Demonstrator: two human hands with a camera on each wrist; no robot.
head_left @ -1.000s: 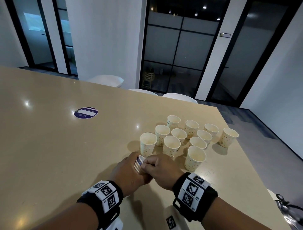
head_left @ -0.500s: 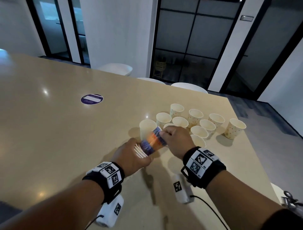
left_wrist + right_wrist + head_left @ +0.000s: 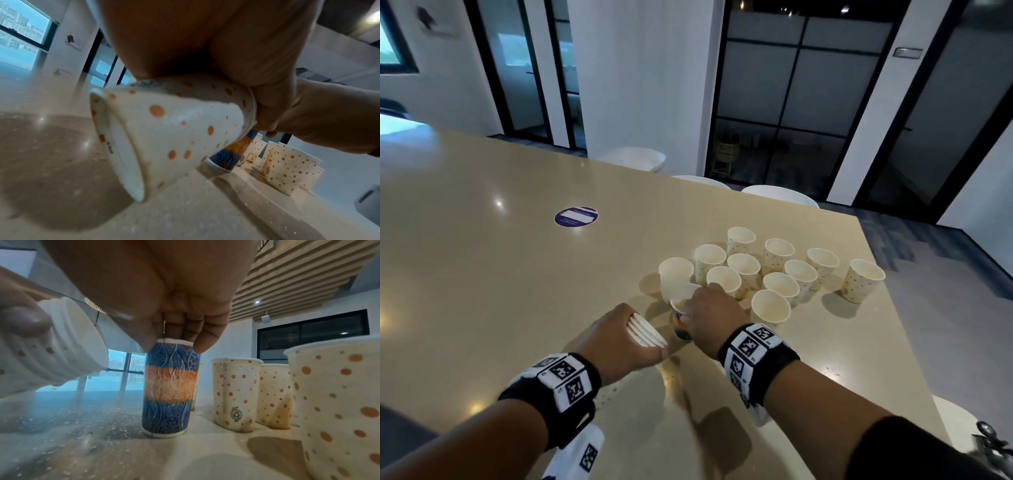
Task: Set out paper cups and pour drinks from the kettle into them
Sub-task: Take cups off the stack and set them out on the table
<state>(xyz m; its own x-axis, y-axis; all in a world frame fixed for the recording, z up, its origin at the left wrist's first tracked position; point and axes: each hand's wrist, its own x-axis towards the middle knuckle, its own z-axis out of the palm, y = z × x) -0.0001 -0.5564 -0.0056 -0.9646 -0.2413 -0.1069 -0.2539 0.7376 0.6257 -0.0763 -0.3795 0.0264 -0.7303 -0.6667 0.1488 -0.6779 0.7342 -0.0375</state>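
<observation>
Near the bench (image 3: 482, 274) edge, right hand (image 3: 710, 318) pinches the blue cup (image 3: 169, 389) by its rim, upright beside the group; left hand (image 3: 616, 342) clutches the tilted stack (image 3: 170, 129), just left.

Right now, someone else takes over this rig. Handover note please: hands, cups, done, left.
Left hand: grips a nested stack of white orange-dotted paper cups, tilted on its side above the beige table.
Right hand: pinches the rim of a blue-and-orange patterned paper cup, upright, base on the table.
Done: a cluster of dotted cups stands upright beyond the hands.
Left: release this cup, set out the stack, then pour. Kettle not clearly visible.
</observation>
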